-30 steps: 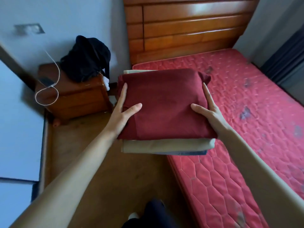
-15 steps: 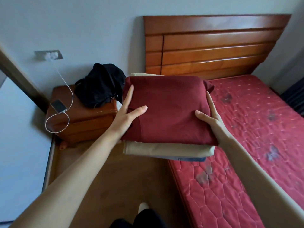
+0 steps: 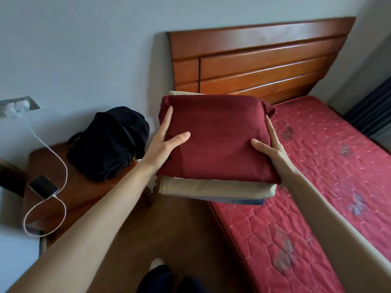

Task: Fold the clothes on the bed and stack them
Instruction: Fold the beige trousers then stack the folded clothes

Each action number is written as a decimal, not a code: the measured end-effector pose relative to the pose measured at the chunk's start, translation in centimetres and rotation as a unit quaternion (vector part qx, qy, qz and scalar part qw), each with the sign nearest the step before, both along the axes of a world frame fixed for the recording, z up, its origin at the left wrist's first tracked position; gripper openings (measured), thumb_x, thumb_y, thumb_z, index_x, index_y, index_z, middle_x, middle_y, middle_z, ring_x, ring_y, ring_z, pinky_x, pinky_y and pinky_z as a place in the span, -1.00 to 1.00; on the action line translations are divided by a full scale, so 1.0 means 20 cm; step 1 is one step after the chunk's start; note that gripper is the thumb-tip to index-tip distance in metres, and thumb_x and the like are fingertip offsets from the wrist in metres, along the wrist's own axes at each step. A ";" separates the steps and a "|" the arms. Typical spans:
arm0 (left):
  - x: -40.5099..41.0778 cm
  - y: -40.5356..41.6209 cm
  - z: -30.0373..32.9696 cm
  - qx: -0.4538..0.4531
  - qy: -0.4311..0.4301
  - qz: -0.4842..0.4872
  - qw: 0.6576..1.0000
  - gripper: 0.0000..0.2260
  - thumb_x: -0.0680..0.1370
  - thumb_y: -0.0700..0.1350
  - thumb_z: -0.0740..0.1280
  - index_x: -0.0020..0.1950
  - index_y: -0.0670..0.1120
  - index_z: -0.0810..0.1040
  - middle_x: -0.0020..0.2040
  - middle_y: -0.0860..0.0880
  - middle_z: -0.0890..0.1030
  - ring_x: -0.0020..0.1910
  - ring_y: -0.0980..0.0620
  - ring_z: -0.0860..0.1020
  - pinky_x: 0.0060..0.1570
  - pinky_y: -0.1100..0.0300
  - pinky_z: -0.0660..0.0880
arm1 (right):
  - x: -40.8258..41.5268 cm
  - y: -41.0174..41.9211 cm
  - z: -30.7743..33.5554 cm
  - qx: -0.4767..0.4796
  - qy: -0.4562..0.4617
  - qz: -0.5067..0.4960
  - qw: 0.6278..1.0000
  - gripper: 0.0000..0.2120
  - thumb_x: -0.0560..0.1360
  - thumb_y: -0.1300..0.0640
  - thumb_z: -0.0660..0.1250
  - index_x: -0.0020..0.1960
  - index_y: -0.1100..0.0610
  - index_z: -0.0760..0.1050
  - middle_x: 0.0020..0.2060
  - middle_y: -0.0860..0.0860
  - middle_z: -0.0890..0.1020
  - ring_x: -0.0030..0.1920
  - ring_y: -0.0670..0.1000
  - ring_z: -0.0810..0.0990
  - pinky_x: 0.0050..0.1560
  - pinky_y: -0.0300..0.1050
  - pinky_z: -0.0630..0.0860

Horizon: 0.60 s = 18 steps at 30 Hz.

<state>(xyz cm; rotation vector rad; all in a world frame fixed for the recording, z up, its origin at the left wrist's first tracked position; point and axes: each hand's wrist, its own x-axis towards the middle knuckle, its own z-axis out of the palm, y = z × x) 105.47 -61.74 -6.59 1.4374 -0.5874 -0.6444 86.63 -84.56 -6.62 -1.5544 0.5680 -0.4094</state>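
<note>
A bed (image 3: 330, 166) with a red quilted mattress (hexagon stitching, a few dark smudges) stands against the wall under a wooden headboard (image 3: 260, 60); nothing I can see lies on the mattress. Beside it a wooden nightstand (image 3: 84, 193) carries a black bag (image 3: 110, 142) and a phone (image 3: 43, 187) with a white cable (image 3: 53, 153) plugged in. Brown floor (image 3: 169, 233) lies between them.

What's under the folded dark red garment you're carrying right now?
Under the folded dark red garment lies a folded beige garment, and below that a strip of blue denim. Only their front edges show; anything deeper is covered. Left hand and right hand grip the sides.
</note>
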 end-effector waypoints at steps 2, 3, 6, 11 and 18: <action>0.15 -0.07 0.00 0.000 0.003 -0.027 1.000 -0.26 0.43 0.06 0.44 0.50 0.32 0.12 0.29 0.39 0.39 0.30 0.31 0.43 0.21 0.29 0.46 | 0.10 -0.05 0.00 0.004 -0.003 -0.012 1.000 -0.23 0.29 -0.14 0.52 0.35 -0.51 0.20 0.36 -0.23 0.39 0.24 -0.11 0.55 0.13 -0.10 0.56; 0.21 -0.12 0.01 0.000 0.002 -0.037 0.999 -0.27 0.44 0.07 0.44 0.49 0.33 0.12 0.36 0.33 0.38 0.34 0.25 0.41 0.29 0.19 0.43 | 0.15 -0.08 0.00 0.008 -0.004 -0.020 1.000 -0.22 0.29 -0.14 0.52 0.35 -0.50 0.20 0.36 -0.22 0.39 0.23 -0.11 0.56 0.11 -0.12 0.57; 0.38 -0.28 0.00 0.000 -0.008 -0.066 0.998 -0.28 0.48 0.05 0.42 0.51 0.31 0.09 0.47 0.24 0.27 0.42 0.19 0.33 0.42 0.04 0.31 | 0.25 -0.19 -0.01 0.013 -0.004 -0.057 0.998 -0.22 0.29 -0.11 0.53 0.37 -0.47 0.22 0.35 -0.21 0.41 0.20 -0.13 0.58 0.05 -0.18 0.58; 0.62 -0.63 -0.01 0.004 -0.012 -0.096 0.995 -0.28 0.50 0.00 0.40 0.54 0.23 0.08 0.22 0.48 0.34 0.17 0.52 0.41 0.07 0.51 0.42 | 0.43 -0.47 -0.02 0.016 -0.003 -0.095 0.995 -0.22 0.27 -0.13 0.54 0.35 -0.48 0.23 0.37 -0.17 0.42 0.24 -0.09 0.56 0.13 -0.11 0.56; 0.88 -1.13 0.01 0.010 -0.003 -0.127 0.992 -0.27 0.48 0.02 0.41 0.53 0.26 0.09 0.46 0.21 0.32 0.39 0.20 0.37 0.42 0.07 0.31 | 0.64 -0.88 -0.02 0.031 -0.003 -0.133 0.991 -0.24 0.32 -0.05 0.52 0.36 -0.46 0.24 0.19 -0.33 0.53 0.15 -0.12 0.61 -0.02 -0.21 0.59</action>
